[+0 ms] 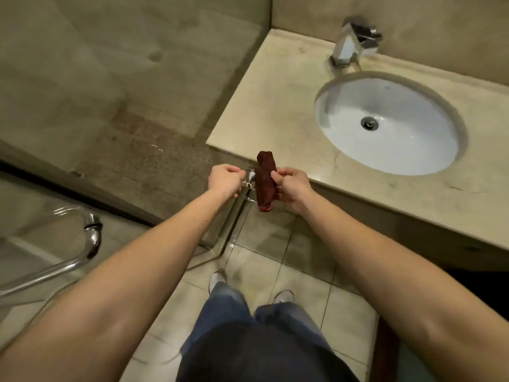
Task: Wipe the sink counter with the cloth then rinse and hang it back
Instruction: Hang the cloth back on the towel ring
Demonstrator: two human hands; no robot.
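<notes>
Maroon folded cloth (265, 179) hangs just off the front left corner of the beige stone counter (275, 111), pinched at its middle by the right hand (293, 186). The left hand (224, 180) is curled beside a small chrome fitting (251, 176) at the cloth's left edge; I cannot tell whether it grips anything. Farther right, an oval white sink (391, 150) sits in the counter, with a square chrome tap (355, 42) at the back edge.

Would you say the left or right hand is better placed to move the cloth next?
Right, probably: the right hand grips the dark red cloth, while the left hand holds the chrome fitting beside it.
</notes>
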